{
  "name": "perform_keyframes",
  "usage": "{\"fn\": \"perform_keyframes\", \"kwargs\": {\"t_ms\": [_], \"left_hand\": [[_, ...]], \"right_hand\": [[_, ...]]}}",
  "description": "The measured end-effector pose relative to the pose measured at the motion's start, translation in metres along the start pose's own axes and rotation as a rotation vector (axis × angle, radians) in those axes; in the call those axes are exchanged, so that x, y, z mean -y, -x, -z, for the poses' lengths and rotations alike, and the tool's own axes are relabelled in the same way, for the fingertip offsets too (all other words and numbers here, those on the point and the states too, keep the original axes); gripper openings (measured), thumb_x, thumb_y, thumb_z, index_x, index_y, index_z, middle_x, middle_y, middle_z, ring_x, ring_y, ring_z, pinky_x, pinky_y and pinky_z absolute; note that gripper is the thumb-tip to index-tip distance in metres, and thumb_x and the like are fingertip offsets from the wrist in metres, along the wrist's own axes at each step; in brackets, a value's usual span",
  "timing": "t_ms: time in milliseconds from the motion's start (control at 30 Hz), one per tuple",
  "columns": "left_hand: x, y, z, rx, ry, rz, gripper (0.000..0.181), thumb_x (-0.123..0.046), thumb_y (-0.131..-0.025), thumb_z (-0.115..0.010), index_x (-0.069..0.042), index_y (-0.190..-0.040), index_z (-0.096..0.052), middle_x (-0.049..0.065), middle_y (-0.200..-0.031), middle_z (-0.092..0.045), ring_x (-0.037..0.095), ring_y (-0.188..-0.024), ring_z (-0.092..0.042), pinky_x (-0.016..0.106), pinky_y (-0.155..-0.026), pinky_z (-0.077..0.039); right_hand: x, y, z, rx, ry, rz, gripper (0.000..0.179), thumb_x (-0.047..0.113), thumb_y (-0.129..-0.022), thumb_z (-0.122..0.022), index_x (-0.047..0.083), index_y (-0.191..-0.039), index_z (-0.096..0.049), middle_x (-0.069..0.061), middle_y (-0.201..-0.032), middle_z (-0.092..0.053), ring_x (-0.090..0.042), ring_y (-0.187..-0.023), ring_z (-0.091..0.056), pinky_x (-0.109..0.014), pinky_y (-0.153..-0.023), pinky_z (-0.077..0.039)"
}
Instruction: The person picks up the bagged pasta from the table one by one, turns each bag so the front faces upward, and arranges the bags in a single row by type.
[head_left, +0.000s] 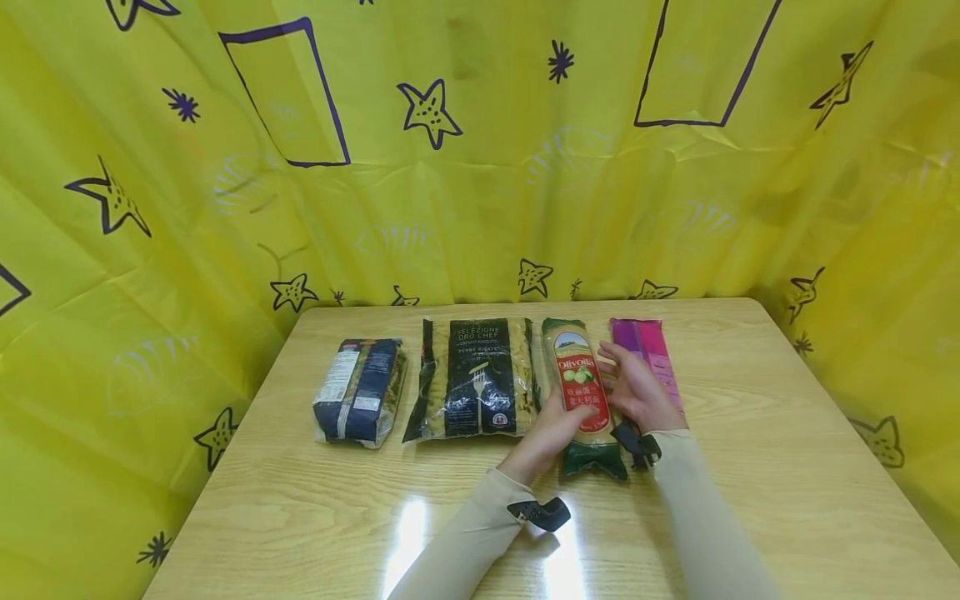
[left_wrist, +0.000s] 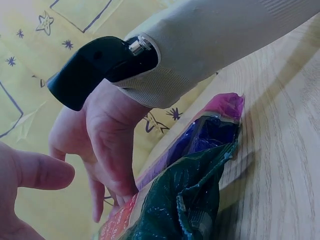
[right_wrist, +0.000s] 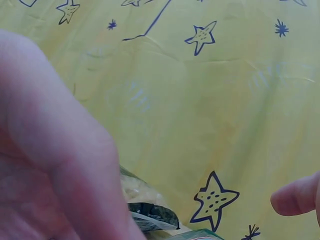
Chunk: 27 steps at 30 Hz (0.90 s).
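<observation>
A long bag of spaghetti (head_left: 576,375) with a red Olivoila label and dark green ends lies lengthwise on the table. My left hand (head_left: 556,427) is at its left side, and its extended thumb (left_wrist: 47,171) overlaps the label in the head view. On the opposite side my right hand (head_left: 633,387) has its fingers spread toward the bag's edge. In the left wrist view those right fingers reach down by the red label. Partly hidden behind the right hand is a pink and purple packet (head_left: 651,348).
Left of the spaghetti lies a large black-labelled bag of penne (head_left: 480,375). Farther left is a dark blue pasta pack (head_left: 360,392). They rest on a wooden table (head_left: 300,517), with a yellow patterned curtain (head_left: 480,192) behind its far edge.
</observation>
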<state>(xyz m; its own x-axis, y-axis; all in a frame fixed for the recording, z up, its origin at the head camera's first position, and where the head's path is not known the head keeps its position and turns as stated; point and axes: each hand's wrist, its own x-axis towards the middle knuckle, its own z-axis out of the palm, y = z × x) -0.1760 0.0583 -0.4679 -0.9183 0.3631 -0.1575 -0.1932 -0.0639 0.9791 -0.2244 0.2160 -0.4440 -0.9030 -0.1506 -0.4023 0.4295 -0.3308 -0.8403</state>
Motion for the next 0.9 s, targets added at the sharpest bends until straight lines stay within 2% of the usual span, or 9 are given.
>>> {"fn": "perform_keyframes", "kwargs": {"t_ms": [133, 233, 567, 900], "left_hand": [[0.0015, -0.0013, -0.0007, 0.001, 0.004, 0.000, 0.059, -0.008, -0.096, -0.063, -0.004, -0.150, -0.040, 0.019, -0.137, -0.063, 0.022, -0.115, -0.067, 0.036, -0.102, -0.055], [0.0026, -0.0019, -0.0005, 0.000, 0.001, 0.000, 0.057, -0.008, -0.095, -0.063, -0.004, -0.149, -0.042, 0.019, -0.136, -0.064, 0.020, -0.113, -0.067, 0.034, -0.101, -0.055], [0.0042, -0.0025, 0.0001, -0.008, 0.002, 0.006, 0.057, -0.008, -0.095, -0.063, -0.004, -0.148, -0.043, 0.019, -0.134, -0.064, 0.020, -0.111, -0.067, 0.035, -0.100, -0.056], [0.0040, -0.0028, -0.0010, -0.015, 0.010, 0.013, 0.058, -0.010, -0.095, -0.063, -0.006, -0.149, -0.042, 0.018, -0.136, -0.063, 0.023, -0.114, -0.067, 0.038, -0.101, -0.056]], "right_hand": [[0.0005, 0.0009, 0.0008, 0.005, 0.018, 0.003, 0.073, 0.041, -0.111, -0.031, 0.010, -0.166, 0.007, -0.024, -0.170, -0.004, -0.041, -0.157, -0.011, -0.059, -0.129, -0.018], [0.0008, 0.0014, 0.0009, 0.001, 0.018, 0.001, 0.073, 0.041, -0.111, -0.031, 0.011, -0.166, 0.007, -0.023, -0.171, 0.001, -0.041, -0.158, -0.007, -0.058, -0.128, -0.019], [0.0003, 0.0002, 0.0021, -0.014, 0.022, -0.005, 0.067, 0.041, -0.111, -0.035, 0.018, -0.164, -0.001, -0.023, -0.170, -0.007, -0.036, -0.148, -0.024, -0.048, -0.116, -0.033], [0.0004, -0.0004, 0.0014, -0.018, 0.024, -0.009, 0.069, 0.040, -0.111, -0.035, 0.017, -0.166, 0.000, -0.022, -0.171, -0.003, -0.034, -0.146, -0.025, -0.043, -0.110, -0.037]]}}
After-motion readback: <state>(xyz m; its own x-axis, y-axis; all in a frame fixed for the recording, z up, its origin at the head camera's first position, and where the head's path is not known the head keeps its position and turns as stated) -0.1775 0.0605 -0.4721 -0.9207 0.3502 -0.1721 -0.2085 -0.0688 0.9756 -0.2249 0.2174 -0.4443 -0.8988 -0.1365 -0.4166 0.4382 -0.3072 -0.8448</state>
